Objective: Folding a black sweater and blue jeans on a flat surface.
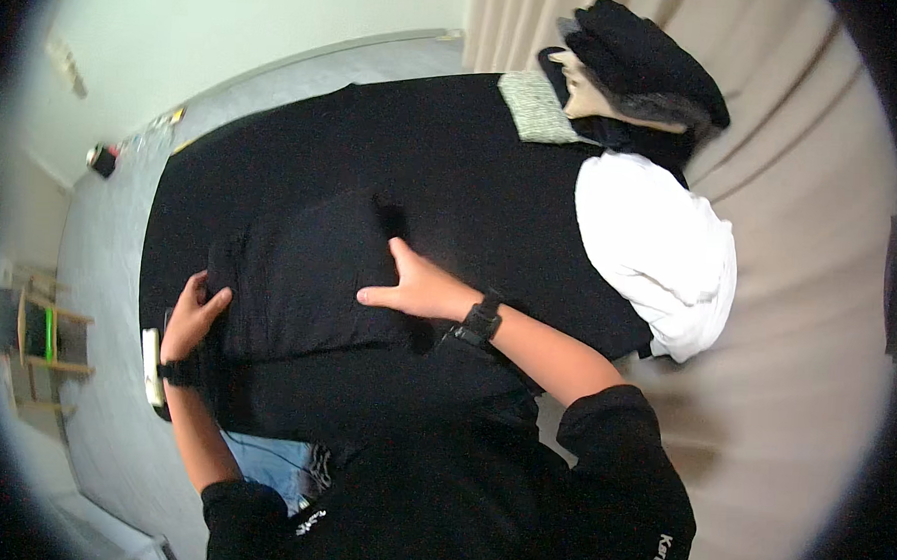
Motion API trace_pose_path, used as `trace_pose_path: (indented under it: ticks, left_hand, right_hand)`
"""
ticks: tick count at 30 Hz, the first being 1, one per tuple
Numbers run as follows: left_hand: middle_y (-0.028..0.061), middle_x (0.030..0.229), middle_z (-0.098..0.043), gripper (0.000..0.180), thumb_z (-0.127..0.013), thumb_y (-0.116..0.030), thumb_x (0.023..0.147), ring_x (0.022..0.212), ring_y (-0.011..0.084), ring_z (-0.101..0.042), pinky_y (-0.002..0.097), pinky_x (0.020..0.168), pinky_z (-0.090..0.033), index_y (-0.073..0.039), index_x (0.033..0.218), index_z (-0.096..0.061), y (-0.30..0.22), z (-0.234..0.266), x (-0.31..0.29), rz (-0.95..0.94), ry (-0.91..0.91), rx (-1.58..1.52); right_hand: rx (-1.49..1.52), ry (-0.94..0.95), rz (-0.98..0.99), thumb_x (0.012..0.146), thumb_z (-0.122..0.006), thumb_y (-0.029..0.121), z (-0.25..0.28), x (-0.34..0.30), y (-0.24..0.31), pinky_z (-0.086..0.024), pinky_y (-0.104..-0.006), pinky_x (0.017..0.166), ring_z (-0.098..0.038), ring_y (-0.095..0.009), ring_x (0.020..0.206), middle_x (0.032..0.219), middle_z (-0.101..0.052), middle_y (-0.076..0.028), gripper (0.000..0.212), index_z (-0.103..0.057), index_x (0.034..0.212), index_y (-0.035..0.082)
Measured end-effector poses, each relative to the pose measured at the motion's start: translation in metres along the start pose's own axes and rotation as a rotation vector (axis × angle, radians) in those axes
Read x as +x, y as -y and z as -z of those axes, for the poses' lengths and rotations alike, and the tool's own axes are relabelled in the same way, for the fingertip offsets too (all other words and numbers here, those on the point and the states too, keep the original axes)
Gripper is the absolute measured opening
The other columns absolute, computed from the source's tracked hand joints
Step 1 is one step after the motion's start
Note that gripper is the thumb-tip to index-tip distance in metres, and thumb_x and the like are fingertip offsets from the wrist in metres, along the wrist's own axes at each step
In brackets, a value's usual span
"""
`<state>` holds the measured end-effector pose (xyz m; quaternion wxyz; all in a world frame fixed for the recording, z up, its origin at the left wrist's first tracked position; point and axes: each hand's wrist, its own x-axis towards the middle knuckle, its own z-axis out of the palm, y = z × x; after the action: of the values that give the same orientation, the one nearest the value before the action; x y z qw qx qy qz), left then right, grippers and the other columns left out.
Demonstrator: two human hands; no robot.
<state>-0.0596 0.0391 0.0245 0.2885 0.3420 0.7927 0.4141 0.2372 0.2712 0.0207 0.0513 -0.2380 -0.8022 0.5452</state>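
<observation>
A dark black garment [303, 279], folded into a rough rectangle, lies flat on a black-covered table, and its exact kind is hard to make out. At its left edge, my left hand [195, 319] has curled fingers, with the thumb over the fabric and the edge between them. My right hand [423, 287] is at the garment's right side, thumb and index finger spread wide apart. Its other fingers are hidden beneath the palm. Both wrists carry black bands.
The black table cover [491, 212] extends away from me. White bunched cloth [655, 249] lies on the right. Behind it are a stack of dark clothes [648, 69] and a pale knitted piece [541, 109]. A white strip-shaped object [151, 367] sits at the left edge. Beige curtains [790, 245] hang along the right.
</observation>
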Motion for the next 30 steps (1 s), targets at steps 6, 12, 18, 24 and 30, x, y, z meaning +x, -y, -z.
trace_pose_path:
  ticks: [6, 12, 18, 24, 30]
  left_hand:
    - [0.0124, 0.112, -0.054, 0.057, -0.061, -0.013, 0.088, 0.098, 0.0166, -0.054, 0.0287, 0.087, -0.045, 0.001, 0.135, -0.030, -0.030, -0.009, -0.005, -0.070, 0.024, -0.173]
    - [0.0094, 0.114, -0.054, 0.062, -0.063, -0.009, 0.085, 0.094, 0.0137, -0.055, 0.0283, 0.078, -0.047, -0.008, 0.137, -0.028, -0.088, -0.052, -0.016, -0.154, 0.149, -0.337]
    - [0.0093, 0.111, -0.052, 0.065, -0.064, -0.011, 0.085, 0.090, 0.0124, -0.053, 0.0256, 0.074, -0.046, -0.009, 0.138, -0.027, -0.187, -0.149, -0.003, -0.254, 0.351, -0.309]
    - [0.0181, 0.140, -0.030, 0.075, -0.061, -0.028, 0.089, 0.118, 0.0238, -0.044, 0.0433, 0.093, -0.044, -0.009, 0.145, -0.015, -0.276, -0.276, 0.038, -0.199, 0.803, -0.492]
    - [0.0141, 0.133, -0.040, 0.067, -0.054, -0.032, 0.093, 0.115, 0.0315, -0.051, 0.0460, 0.093, -0.046, -0.007, 0.144, -0.017, -0.260, -0.373, 0.056, -0.115, 1.051, -0.527]
  right_hand:
    - [0.227, -0.098, 0.086, 0.081, -0.068, 0.032, -0.001, -0.014, -0.009, -0.030, -0.0444, 0.107, -0.030, -0.039, 0.132, 0.140, -0.025, -0.035, 0.089, -0.016, 0.139, -0.011]
    - [0.345, -0.306, 0.142, 0.079, -0.071, 0.029, 0.054, -0.076, -0.010, -0.034, -0.0399, 0.104, -0.039, -0.034, 0.127, 0.136, -0.036, -0.028, 0.084, -0.025, 0.137, -0.011]
    - [0.377, -0.752, 0.071, 0.077, -0.071, 0.027, 0.140, -0.185, -0.006, -0.033, -0.0355, 0.104, -0.044, -0.028, 0.122, 0.134, -0.043, -0.023, 0.077, -0.033, 0.134, -0.010]
    - [0.275, -0.970, -0.038, 0.082, -0.065, 0.027, 0.295, -0.269, -0.001, -0.039, -0.0316, 0.098, -0.051, -0.024, 0.116, 0.127, -0.051, -0.019, 0.067, -0.039, 0.133, -0.007]
    - [-0.077, -1.005, -0.555, 0.083, -0.063, 0.027, 0.351, -0.292, -0.132, -0.046, -0.0404, 0.089, -0.055, -0.028, 0.109, 0.123, -0.054, -0.019, 0.059, -0.045, 0.132, 0.000]
